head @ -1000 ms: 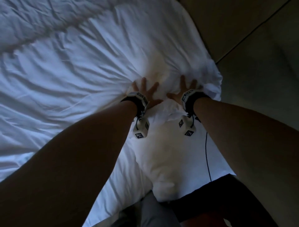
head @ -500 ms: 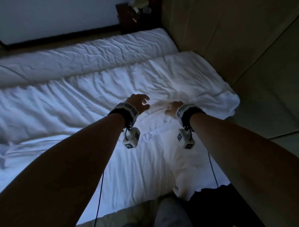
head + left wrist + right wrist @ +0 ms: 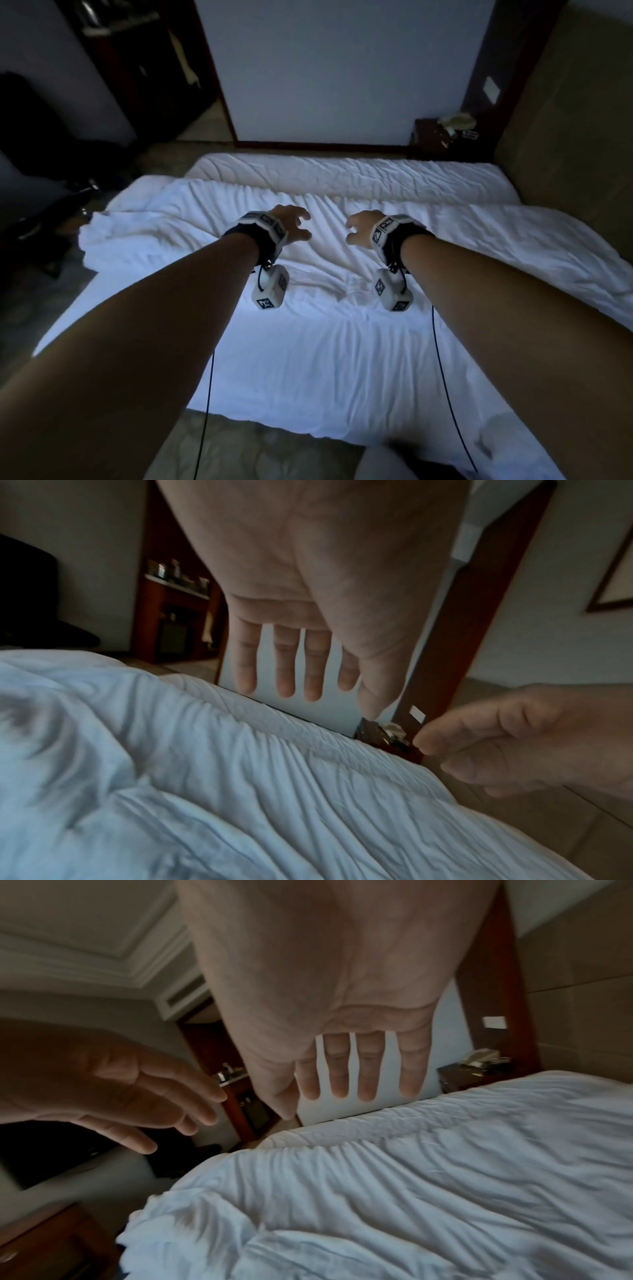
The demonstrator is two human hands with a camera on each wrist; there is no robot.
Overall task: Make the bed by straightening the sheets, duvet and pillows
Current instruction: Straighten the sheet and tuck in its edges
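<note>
Nightstand (image 3: 445, 137) beyond rumpled duvet (image 3: 342, 233) (hands above, apart)

A dim room: a pale blue-white wall panel (image 3: 335, 68) framed in dark red-brown wood, a dark wooden nightstand (image 3: 445, 138) at its right, patterned beige carpet (image 3: 191, 154) below it.

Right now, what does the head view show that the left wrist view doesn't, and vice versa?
Head view only: both forearms, the wrist-mounted marker cubes, their cables, and the smooth near sheet. Left wrist view only: the left hand palm side with straight fingers, and a framed picture on the wall. Both: the rumpled white duvet, the right hand, the nightstand.
</note>
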